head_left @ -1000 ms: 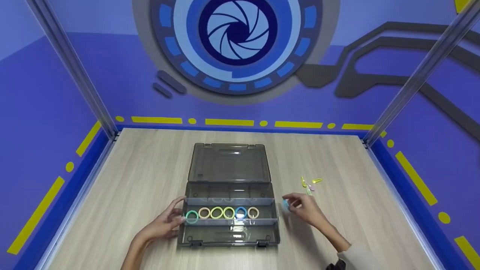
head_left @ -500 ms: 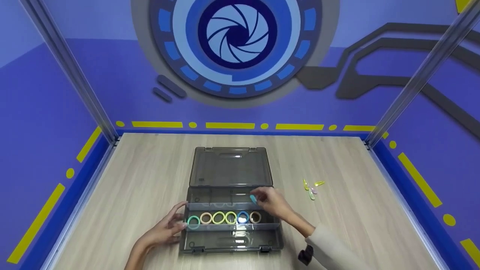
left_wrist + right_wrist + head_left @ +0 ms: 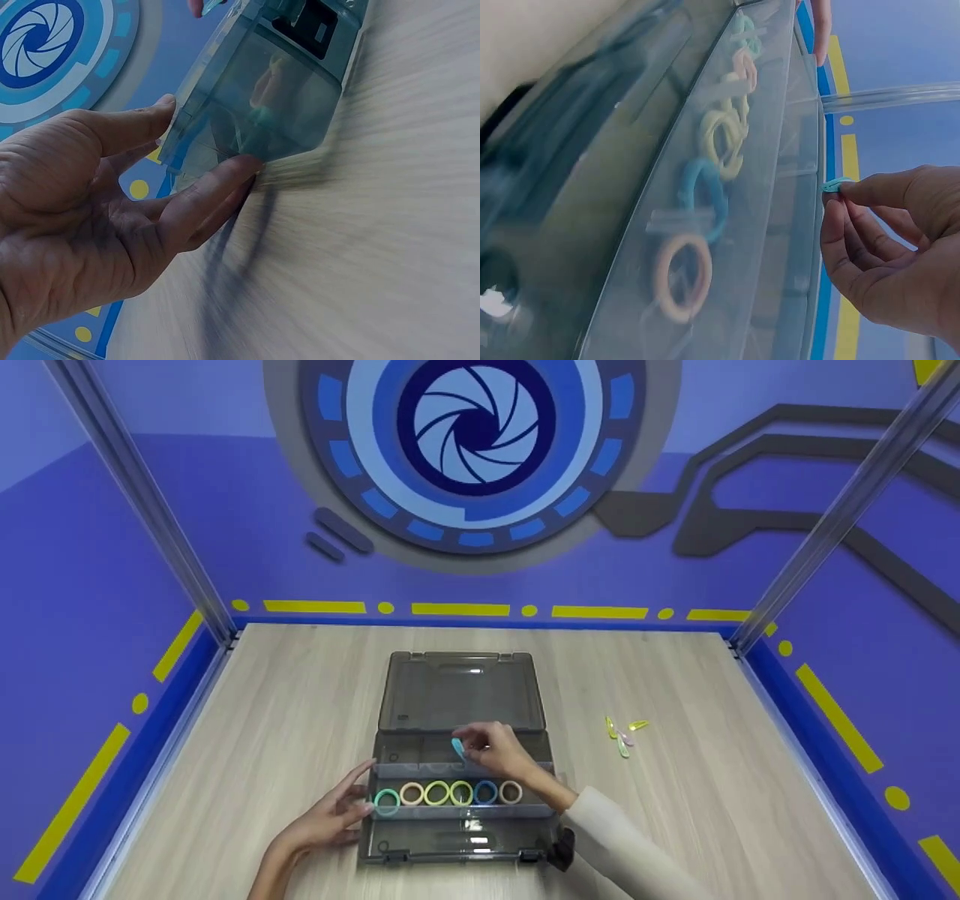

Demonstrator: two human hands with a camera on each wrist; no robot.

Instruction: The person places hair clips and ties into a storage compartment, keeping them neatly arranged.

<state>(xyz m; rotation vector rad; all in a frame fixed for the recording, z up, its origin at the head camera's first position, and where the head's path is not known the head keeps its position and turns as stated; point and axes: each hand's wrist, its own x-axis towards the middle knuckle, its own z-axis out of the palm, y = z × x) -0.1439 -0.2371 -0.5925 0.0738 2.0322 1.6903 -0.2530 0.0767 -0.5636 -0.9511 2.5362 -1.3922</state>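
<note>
My right hand (image 3: 491,748) pinches a light-blue hair clip (image 3: 458,748) between thumb and fingertips, over the back compartment of the smoky clear storage box (image 3: 427,836). In the right wrist view, the clip (image 3: 835,184) stands beyond the box's far wall. Several coloured ring-shaped hair ties (image 3: 662,281) stand in a row in the middle compartment, green at the left end and peach at the right. My left hand (image 3: 322,819) touches the box's left side, thumb and fingers spread apart along it; the left wrist view shows fingertips against the end wall.
The box's lid (image 3: 463,697) lies folded back behind it. Several small hair clips (image 3: 623,748), yellow, pink and green, lie on the wooden table (image 3: 300,690) right of the box. Blue patterned panels (image 3: 247,517) rise around the table.
My right hand has carried the light-blue hair clip from the table right of the box leftward over its back compartment. The left hand stays at the box's left side.
</note>
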